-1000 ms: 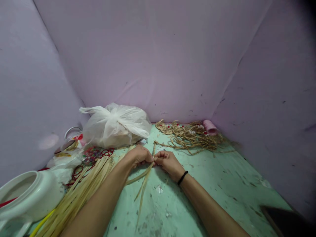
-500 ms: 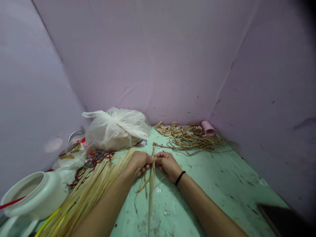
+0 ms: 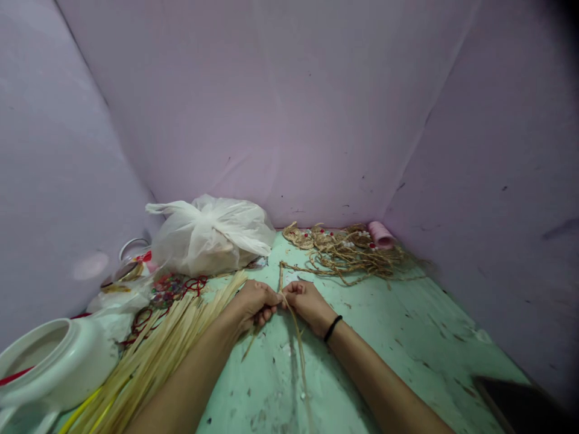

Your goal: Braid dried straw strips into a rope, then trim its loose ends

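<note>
My left hand [image 3: 257,303] and my right hand [image 3: 307,303] meet over the green table, fingertips pinched close together. Between them they grip a twisted straw cord [image 3: 281,276], whose upper end stands up from the fingers and joins a strand lying off to the right. From the right fingers a loose straw strip [image 3: 299,345] trails down toward me. Shorter strip ends hang below my left hand. The exact hold is hidden behind the fingers. My right wrist wears a black band [image 3: 332,328].
Left of my arm lies a bundle of flat straw strips [image 3: 158,349], beside a white plastic pot [image 3: 85,355]. Behind stands a knotted white plastic bag [image 3: 212,235]. Woven straw pieces with beads and cords [image 3: 348,253] and a pink thread spool [image 3: 381,235] lie at the back right.
The loose strip, which hung straight down below my fingers, now swings out to the right. The strip ends under my left hand are mostly gathered behind it. Both hands stay close together.
</note>
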Available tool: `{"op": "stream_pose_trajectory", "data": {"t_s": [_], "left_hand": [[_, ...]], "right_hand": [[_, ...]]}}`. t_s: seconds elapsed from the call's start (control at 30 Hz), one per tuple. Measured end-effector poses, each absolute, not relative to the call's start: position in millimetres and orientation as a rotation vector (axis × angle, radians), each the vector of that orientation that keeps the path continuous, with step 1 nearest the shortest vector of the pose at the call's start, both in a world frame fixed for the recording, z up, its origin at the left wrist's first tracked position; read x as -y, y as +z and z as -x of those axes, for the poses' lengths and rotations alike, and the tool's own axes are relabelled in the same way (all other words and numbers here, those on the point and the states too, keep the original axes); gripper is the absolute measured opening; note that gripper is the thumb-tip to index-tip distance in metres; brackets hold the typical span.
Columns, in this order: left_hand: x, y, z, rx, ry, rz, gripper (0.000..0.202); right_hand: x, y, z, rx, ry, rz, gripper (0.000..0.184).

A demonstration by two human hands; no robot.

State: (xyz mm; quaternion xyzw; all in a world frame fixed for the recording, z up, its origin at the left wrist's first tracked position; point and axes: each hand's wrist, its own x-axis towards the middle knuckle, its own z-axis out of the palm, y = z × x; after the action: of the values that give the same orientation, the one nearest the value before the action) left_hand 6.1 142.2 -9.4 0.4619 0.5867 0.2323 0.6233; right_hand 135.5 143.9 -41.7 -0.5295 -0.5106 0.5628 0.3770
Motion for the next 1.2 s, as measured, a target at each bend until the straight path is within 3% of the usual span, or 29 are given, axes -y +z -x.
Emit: {"op": "stream_pose_trajectory", "data": {"t_s": [0.4, 0.67, 0.8, 1.2], "left_hand": [[-142, -11, -1, -1.252, 0.541, -1.047, 0.015], [-141, -8, -11, -1.445, 0.549, -1.061, 0.018], [-140, -5, -13, -1.440, 0.621, -1.071, 0.021], [-140, -4, -21, -1.533, 0.581, -0.957, 0.022]], "right_hand": [[-142, -36, -135, 1.337, 1.334, 1.416, 0.010], [-143, -45, -135, 1.407, 1.291, 1.389, 0.007], [-144, -46, -140, 1.579, 1.139, 1.394, 0.008], [-131, -4, -138, 1.806, 0.860, 1.821, 0.012]]}}
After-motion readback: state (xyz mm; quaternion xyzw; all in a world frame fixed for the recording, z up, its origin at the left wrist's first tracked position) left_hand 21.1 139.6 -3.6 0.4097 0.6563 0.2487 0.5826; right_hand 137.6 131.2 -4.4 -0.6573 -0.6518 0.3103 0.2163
